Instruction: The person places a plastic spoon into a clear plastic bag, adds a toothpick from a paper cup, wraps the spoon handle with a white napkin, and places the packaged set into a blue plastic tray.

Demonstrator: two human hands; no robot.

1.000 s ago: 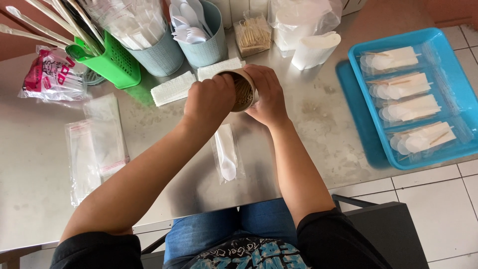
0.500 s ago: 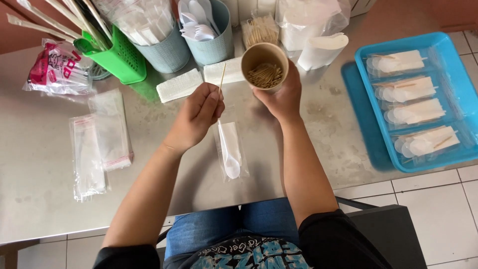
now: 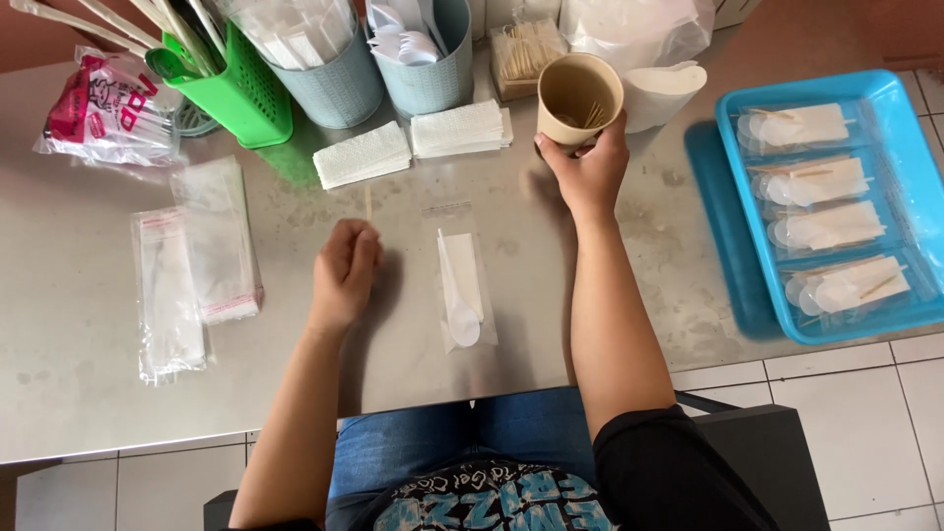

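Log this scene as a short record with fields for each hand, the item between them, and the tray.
left hand: pinching a thin wooden toothpick
right hand: gripping a tan paper cup of toothpicks
between hands: clear plastic sleeve holding a white plastic spoon, flat on the steel table
blue plastic tray: four packed sleeves

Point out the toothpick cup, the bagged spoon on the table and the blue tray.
toothpick cup (image 3: 578,98), head view, on its outer brown wall.
bagged spoon (image 3: 462,285), head view, on the spoon's handle inside the clear bag.
blue tray (image 3: 733,202), head view, on its left rim.
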